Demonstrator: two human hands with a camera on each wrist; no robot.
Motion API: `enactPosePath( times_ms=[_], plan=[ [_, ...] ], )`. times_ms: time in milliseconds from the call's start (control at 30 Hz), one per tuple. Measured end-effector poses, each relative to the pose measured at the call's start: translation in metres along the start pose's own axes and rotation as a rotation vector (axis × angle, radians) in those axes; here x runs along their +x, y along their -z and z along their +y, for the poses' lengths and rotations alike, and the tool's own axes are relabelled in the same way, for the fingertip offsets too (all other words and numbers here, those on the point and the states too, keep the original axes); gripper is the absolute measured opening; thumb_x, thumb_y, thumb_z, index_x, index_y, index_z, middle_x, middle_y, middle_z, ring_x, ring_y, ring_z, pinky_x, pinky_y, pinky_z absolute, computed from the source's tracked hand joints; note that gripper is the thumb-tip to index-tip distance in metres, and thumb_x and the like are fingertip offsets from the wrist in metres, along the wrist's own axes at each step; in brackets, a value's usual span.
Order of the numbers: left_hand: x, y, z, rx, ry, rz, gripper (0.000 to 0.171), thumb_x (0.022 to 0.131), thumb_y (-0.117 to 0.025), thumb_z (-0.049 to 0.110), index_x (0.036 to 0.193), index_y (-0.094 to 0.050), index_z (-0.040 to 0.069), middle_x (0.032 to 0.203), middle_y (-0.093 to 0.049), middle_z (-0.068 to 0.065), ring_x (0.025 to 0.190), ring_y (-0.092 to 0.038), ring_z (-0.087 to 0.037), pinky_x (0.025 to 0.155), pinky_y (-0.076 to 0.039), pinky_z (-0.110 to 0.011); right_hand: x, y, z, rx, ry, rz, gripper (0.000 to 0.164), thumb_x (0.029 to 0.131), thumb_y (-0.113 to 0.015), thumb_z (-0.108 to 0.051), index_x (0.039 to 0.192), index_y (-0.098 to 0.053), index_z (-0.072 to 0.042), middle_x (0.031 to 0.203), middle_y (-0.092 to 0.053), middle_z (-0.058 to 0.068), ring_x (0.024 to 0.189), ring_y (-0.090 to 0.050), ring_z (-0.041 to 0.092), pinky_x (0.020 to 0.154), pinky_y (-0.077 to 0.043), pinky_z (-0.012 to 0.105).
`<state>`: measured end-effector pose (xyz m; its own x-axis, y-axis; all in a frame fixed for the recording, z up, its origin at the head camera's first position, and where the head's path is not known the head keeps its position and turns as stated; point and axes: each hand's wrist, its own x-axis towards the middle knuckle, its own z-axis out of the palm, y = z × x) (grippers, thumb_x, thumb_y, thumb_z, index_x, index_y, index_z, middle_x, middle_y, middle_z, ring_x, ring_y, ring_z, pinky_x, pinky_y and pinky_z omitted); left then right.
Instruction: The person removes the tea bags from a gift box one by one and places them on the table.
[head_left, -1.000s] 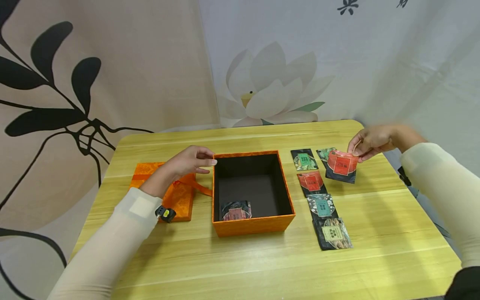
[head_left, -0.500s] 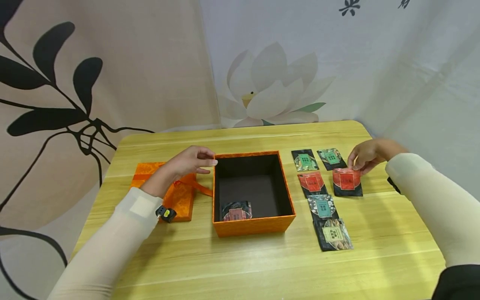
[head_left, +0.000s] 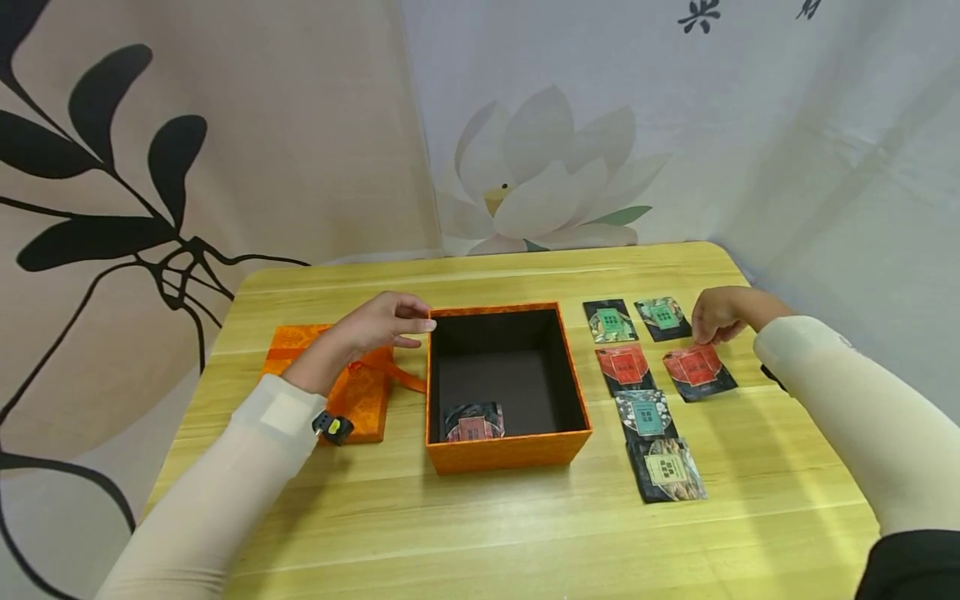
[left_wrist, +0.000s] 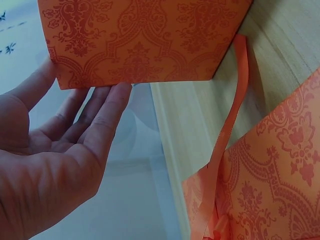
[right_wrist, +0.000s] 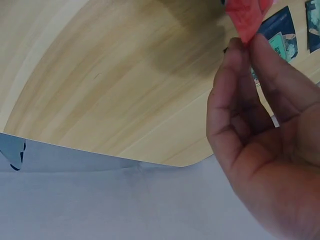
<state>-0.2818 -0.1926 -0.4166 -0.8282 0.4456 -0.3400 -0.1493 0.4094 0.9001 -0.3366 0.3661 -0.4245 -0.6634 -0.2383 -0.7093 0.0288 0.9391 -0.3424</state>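
Observation:
In the head view my left hand [head_left: 382, 329] holds the orange box [head_left: 510, 454] at its far left corner. The left wrist view shows its thumb and fingers around that patterned box's rim. My right hand [head_left: 723, 315] pinches the upper corner of a red and black packet [head_left: 699, 372], which lies low over the table at the right. Only the packet's red corner [right_wrist: 246, 20] shows between thumb and finger in the right wrist view. Inside the black-lined box, a dark packet with a pinkish label [head_left: 474, 423] lies near the front wall.
A green-labelled packet [head_left: 663, 318] lies just behind the held one. Left of these runs a column of several packets, from a green-labelled one [head_left: 611, 321] to a cream-labelled one [head_left: 666, 469]. The orange lid [head_left: 367, 408] with its ribbon [head_left: 405, 379] lies left of the box.
My right hand has lowered the red and black packet toward the table, uncovering the green-labelled packet behind it. The packet has turned slightly. My left hand stays at the box corner.

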Motion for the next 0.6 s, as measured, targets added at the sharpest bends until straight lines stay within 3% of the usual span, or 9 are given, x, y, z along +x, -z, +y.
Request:
enactPosePath(
  times_ms=[167, 300, 600],
  plan=[
    [0.001, 0.000, 0.000, -0.006, 0.004, 0.001, 0.047, 0.104, -0.064, 0.013, 0.142, -0.047, -0.008, 0.137, -0.053, -0.026, 0.125, -0.058, -0.040, 0.107, -0.049, -0.056, 0.002, 0.001, 0.000, -0.018, -0.029, -0.005, 0.012, 0.100, -0.063, -0.003, 0.102, -0.073, 0.004, 0.089, -0.070, 0.007, 0.079, -0.064, 0.016, 0.072, -0.059, 0.032],
    [0.000, -0.001, 0.000, -0.004, -0.004, -0.008, 0.047, 0.104, -0.063, 0.013, 0.142, -0.047, -0.009, 0.137, -0.053, -0.026, 0.126, -0.057, -0.040, 0.107, -0.048, -0.057, 0.002, 0.002, 0.000, -0.026, -0.038, 0.008, 0.015, 0.100, -0.062, -0.006, 0.101, -0.072, 0.004, 0.085, -0.068, 0.007, 0.078, -0.062, 0.017, 0.071, -0.059, 0.033],
    [-0.001, -0.001, 0.001, -0.002, -0.010, -0.004, 0.047, 0.104, -0.063, 0.012, 0.142, -0.047, -0.010, 0.135, -0.054, -0.025, 0.125, -0.058, -0.041, 0.107, -0.050, -0.055, -0.005, 0.012, -0.029, 0.074, 0.069, -0.014, 0.027, 0.105, -0.061, -0.017, 0.115, -0.071, 0.006, 0.108, -0.074, 0.018, 0.097, -0.073, 0.029, 0.084, -0.062, 0.041]
  ],
)
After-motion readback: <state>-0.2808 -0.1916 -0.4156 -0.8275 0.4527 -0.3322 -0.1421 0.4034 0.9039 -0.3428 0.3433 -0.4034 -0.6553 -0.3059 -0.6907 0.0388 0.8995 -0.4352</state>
